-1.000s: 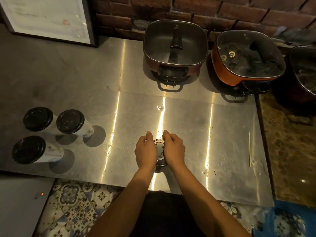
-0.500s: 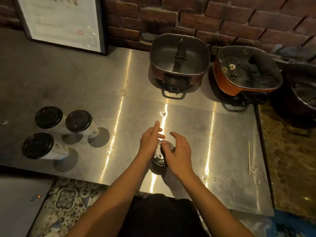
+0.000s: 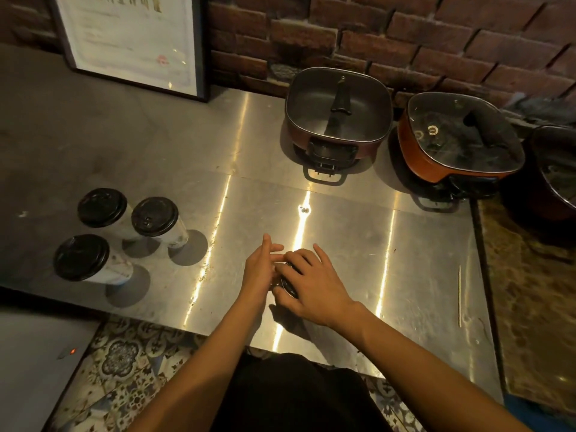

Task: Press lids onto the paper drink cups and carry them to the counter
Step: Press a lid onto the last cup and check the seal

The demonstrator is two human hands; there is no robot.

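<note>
A paper cup (image 3: pixel 289 288) with a dark lid stands near the front edge of the steel table (image 3: pixel 343 244), mostly hidden between my hands. My left hand (image 3: pixel 260 271) lies against the cup's left side with its fingers straight and pointing away from me. My right hand (image 3: pixel 311 285) covers the lid from the right, with its fingers curved over the top and the thumb at the near rim. Three white paper cups with black lids stand together at the table's left: one at the back (image 3: pixel 102 207), one beside it (image 3: pixel 155 216), one nearer me (image 3: pixel 81 257).
Two square electric pots (image 3: pixel 338 104) (image 3: pixel 461 135) sit at the back by the brick wall, and a third pot (image 3: pixel 558 169) is at the right edge. A framed document (image 3: pixel 131 35) leans at the back left. A thin stick (image 3: pixel 459 294) lies at the right.
My hands were cupped on both sides of the lid. The left fingers have straightened and the right hand has slid over the top of the lid. The camera has tilted up slightly.
</note>
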